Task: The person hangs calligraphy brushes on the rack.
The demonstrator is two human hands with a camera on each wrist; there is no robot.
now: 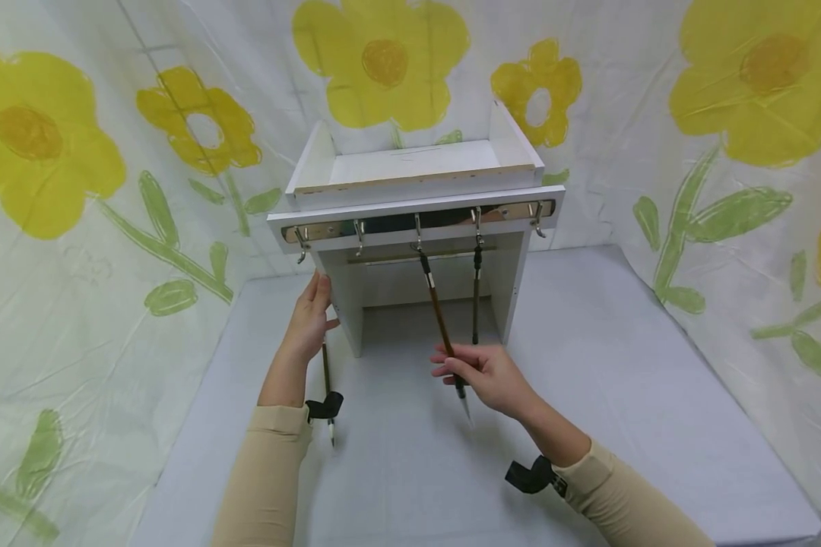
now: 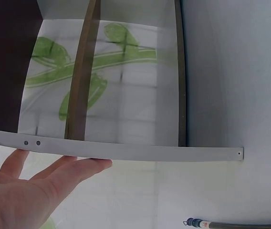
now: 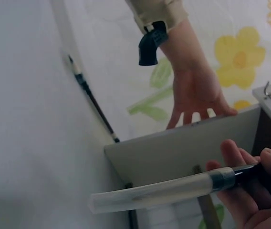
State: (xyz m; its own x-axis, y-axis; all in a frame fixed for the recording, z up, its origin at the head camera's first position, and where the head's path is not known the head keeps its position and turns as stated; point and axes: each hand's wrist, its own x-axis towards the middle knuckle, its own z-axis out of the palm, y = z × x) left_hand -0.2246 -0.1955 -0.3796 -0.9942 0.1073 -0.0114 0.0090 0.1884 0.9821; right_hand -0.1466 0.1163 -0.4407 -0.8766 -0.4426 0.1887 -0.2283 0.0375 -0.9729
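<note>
In the head view, my right hand (image 1: 492,377) pinches the lower handle of a brown calligraphy brush (image 1: 439,310), between thumb and fingers. The brush slants with its pale bristles down, and the loop at its top end is right at the middle hook (image 1: 419,228) of a metal hook rail (image 1: 383,226). My left hand (image 1: 306,317) rests against the left side panel (image 1: 342,304) of a white shelf unit, fingers extended along it in the left wrist view. Close up in the right wrist view, the brush's bristles (image 3: 150,194) run out from the right hand (image 3: 250,195).
A second, dark brush (image 1: 477,296) hangs from the hook right of the middle one. Another brush (image 1: 326,372) lies on the pale tabletop (image 1: 410,486), left of the shelf, partly behind the left wrist's black camera mount (image 1: 324,406). A flower-print curtain (image 1: 609,114) surrounds the table.
</note>
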